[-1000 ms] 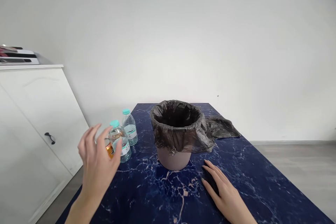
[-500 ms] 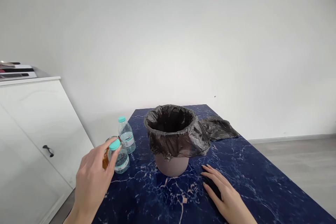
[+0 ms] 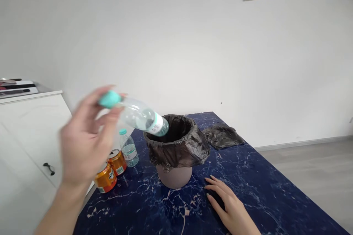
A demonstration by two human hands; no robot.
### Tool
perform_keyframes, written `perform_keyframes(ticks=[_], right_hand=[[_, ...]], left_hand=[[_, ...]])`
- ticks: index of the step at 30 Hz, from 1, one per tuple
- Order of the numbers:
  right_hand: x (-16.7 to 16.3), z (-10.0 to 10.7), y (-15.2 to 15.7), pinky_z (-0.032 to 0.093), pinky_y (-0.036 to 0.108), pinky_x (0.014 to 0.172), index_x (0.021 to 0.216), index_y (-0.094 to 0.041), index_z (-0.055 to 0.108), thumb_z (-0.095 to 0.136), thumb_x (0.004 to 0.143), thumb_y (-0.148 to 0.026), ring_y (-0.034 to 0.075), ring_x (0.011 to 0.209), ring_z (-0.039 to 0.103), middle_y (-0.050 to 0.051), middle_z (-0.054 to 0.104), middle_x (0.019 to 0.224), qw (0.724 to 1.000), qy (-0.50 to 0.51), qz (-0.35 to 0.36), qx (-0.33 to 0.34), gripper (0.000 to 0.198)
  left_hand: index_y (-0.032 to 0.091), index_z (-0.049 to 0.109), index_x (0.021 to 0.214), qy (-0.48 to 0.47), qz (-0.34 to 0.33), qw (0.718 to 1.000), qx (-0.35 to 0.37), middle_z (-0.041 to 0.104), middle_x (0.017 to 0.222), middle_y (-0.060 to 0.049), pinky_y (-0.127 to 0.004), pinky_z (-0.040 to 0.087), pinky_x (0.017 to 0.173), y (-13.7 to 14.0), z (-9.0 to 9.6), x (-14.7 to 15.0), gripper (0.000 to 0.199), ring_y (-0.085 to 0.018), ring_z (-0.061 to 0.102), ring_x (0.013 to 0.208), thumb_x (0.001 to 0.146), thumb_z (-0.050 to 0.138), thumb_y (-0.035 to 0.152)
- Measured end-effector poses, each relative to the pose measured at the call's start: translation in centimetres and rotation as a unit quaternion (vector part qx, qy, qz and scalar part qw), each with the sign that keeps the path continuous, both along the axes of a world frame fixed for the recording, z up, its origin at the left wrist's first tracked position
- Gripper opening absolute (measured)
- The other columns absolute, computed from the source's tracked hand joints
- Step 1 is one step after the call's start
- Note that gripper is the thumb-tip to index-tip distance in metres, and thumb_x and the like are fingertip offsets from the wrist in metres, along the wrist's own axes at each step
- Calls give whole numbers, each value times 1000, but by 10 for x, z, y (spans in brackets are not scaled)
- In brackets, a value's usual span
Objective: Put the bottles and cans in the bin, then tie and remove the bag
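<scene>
Your left hand (image 3: 85, 139) is pinching the water bottle (image 3: 138, 116) by its teal cap, base tilting toward the bin's (image 3: 174, 147) rim just right of it, while your right hand (image 3: 228, 207) is lying flat, fingers spread, on the table (image 3: 275, 194).

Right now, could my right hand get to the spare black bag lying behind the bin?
Probably yes. The right hand lies flat and empty on the table, and the stretch toward the spare bag looks bare, with the bin off to its left.

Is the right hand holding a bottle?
No, the right hand lies flat on the table; the left hand holds the bottle by its cap end.
</scene>
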State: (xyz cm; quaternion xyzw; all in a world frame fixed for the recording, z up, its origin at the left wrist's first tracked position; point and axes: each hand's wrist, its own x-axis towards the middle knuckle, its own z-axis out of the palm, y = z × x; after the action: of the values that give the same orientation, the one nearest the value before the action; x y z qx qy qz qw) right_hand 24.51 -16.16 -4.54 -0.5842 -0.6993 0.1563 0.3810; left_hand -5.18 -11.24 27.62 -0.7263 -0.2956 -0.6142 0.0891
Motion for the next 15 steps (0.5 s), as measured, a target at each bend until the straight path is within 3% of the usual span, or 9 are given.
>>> perform_keyframes(ticks=[2, 5, 8, 11, 15], right_hand=[[0, 3, 0, 50, 59, 122, 126, -30, 77, 51, 108, -46, 36, 152, 52, 6, 66, 154, 1000, 6, 2, 2, 36], [0, 7, 0, 49, 60, 122, 126, -30, 77, 49, 109, -46, 36, 154, 50, 5, 65, 154, 1000, 11, 7, -11, 37], [1, 10, 0, 46, 62, 125, 127, -31, 77, 46, 109, -48, 36, 156, 47, 3, 63, 157, 999, 14, 13, -33, 39], [2, 12, 0, 44, 63, 126, 129, -31, 76, 46, 109, -50, 36, 157, 44, 3, 62, 158, 999, 12, 19, -50, 41], [3, 13, 0, 44, 63, 126, 130, -31, 75, 46, 110, -50, 37, 158, 43, 2, 61, 159, 998, 9, 28, -57, 40]], left_hand=[[31, 70, 138, 32, -18, 997, -71, 80, 127, -5, -46, 66, 104, 11, -4, 24, 40, -28, 78, 115, 101, 73, 43], [34, 72, 135, 100, -10, 985, -139, 80, 129, -4, -41, 68, 92, 31, -13, 39, 39, -29, 81, 107, 101, 69, 52], [36, 73, 133, 166, -12, 967, -192, 79, 130, -3, -37, 67, 83, 51, -20, 38, 38, -31, 80, 111, 101, 65, 56], [37, 74, 131, 227, -12, 941, -249, 79, 132, -4, -36, 65, 85, 66, -26, 31, 39, -31, 79, 112, 100, 64, 58], [37, 77, 127, 295, 14, 903, -313, 78, 135, -5, -35, 64, 84, 66, -32, 22, 44, -31, 77, 112, 100, 58, 66]])
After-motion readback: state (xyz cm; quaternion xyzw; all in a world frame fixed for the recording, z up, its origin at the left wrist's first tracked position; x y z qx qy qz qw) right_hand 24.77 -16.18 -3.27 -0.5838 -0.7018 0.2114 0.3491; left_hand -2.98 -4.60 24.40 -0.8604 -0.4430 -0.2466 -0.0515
